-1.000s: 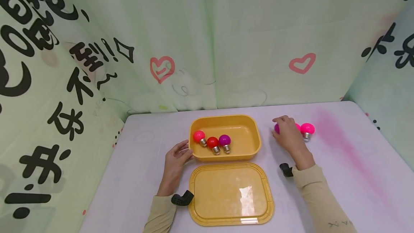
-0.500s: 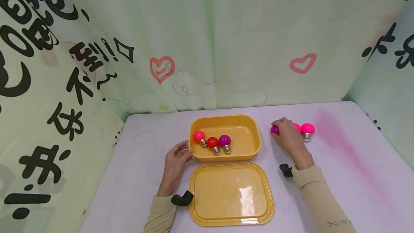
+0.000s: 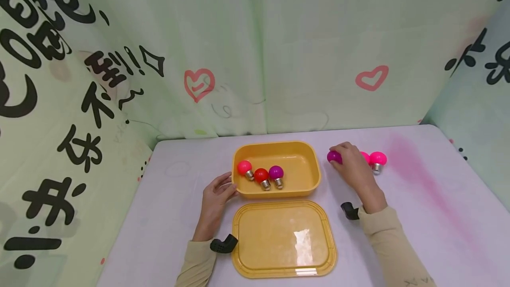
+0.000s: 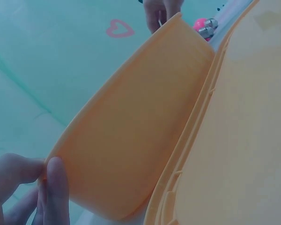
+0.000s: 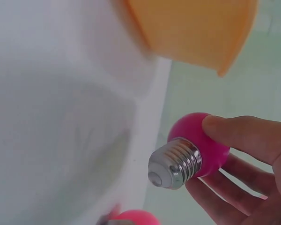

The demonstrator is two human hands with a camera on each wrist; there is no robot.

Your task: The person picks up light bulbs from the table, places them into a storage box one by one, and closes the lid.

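Observation:
Between thumb and fingers, my right hand [image 3: 354, 167] holds a purple light bulb [image 5: 201, 143], its silver screw base uncovered in the right wrist view. It hangs to the right of a yellow plastic box [image 3: 303, 163]. Inside that box lie a pink bulb [image 3: 244, 167], a red bulb [image 3: 261, 175] and another purple bulb [image 3: 276, 172]. My left hand [image 3: 215, 203] pinches the box's rim at its left end, with the thumb [image 4: 57, 187] on the outer wall. Beyond my right hand, a pink bulb [image 3: 378, 158] rests on the table beside another pink one [image 3: 365, 157], partly hidden.
A yellow lid [image 3: 284, 238] lies flat on the white table [image 3: 175, 198], just in front of the box. Curtains [image 3: 311, 48] with black writing and red hearts hang behind the table and at its sides. A pink stain [image 3: 426, 185] marks the tabletop at right.
My right hand has shifted slightly left, bringing the purple bulb away from the pink bulbs and nearer the box. The left hand and the box have stayed put.

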